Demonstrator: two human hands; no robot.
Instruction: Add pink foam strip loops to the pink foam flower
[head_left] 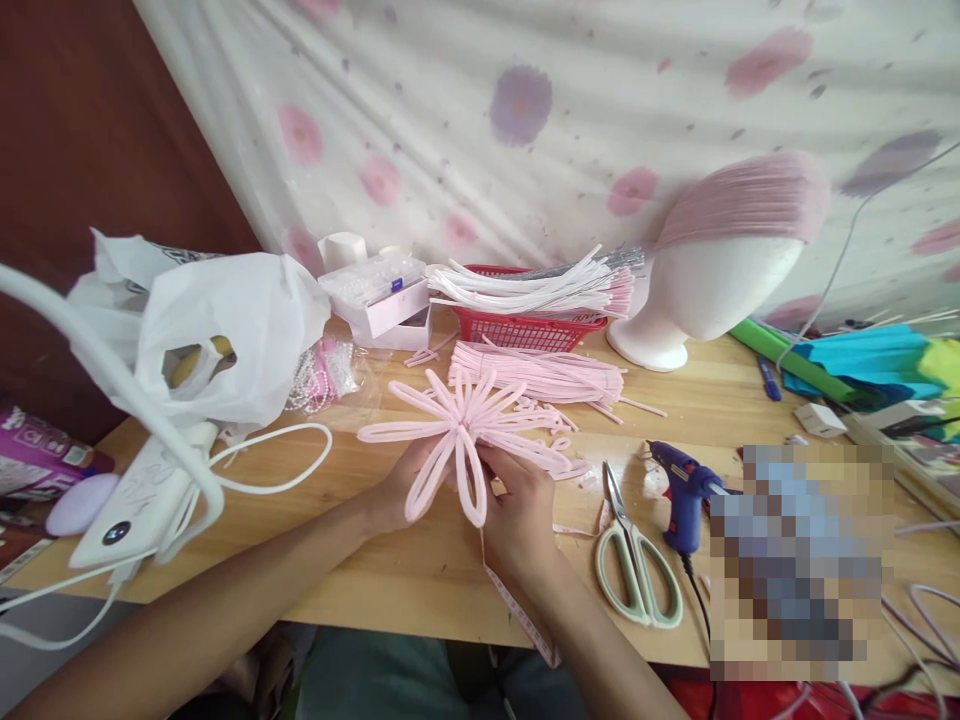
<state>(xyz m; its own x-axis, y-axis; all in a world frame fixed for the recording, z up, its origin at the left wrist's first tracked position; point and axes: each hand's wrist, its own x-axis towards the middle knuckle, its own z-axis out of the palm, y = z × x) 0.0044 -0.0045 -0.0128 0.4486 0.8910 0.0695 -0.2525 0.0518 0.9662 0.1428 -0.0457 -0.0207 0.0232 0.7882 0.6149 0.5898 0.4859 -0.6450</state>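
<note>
A pink pipe-cleaner flower point(461, 425) with several looped petals is held above the wooden table between my two hands. My left hand point(405, 485) closes on it from the left, its fingers largely hidden behind the petals. From the right, my right hand point(523, 505) grips it low near the centre, fingers curled. Just behind the flower lies a bundle of pink pipe cleaners point(536, 372). A tape measure point(517, 610) runs under my right wrist and hangs over the table's front edge. To the right are scissors point(637, 565) with pale green handles, blades slightly apart.
A blue glue gun point(682, 490) stands right of the scissors, beside a blurred patch. Behind are a red basket point(517, 328) of pipe cleaners and a white foam head point(720, 275). White bags point(232, 330), a power strip point(127, 500) and a white cable occupy the left.
</note>
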